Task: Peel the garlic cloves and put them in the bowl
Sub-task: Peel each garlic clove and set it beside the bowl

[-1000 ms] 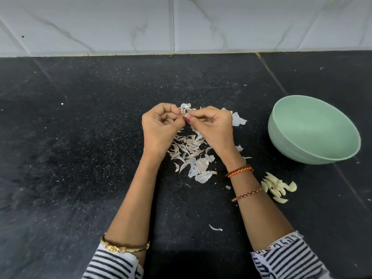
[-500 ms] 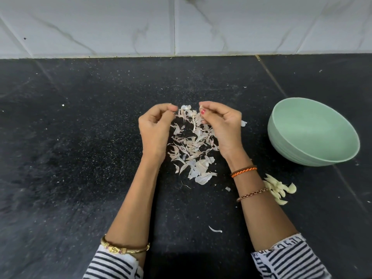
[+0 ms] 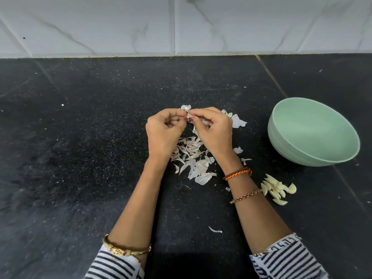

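Note:
My left hand (image 3: pixel 164 133) and my right hand (image 3: pixel 213 131) meet fingertip to fingertip above the black counter. Between them they pinch a small garlic clove (image 3: pixel 189 115), mostly hidden by the fingers. Below the hands lies a scatter of white garlic skins (image 3: pixel 193 158). A heap of several peeled cloves (image 3: pixel 276 190) rests on the counter beside my right forearm. The pale green bowl (image 3: pixel 314 133) stands to the right, and its inside looks bare.
The black speckled counter (image 3: pixel 80 137) runs back to a white marble-tiled wall (image 3: pixel 181 27). More skins (image 3: pixel 237 121) lie behind my right hand. One loose skin (image 3: pixel 215 230) lies between my forearms.
My hands drew apart half a second ago, and have now come back together at the fingertips on the clove.

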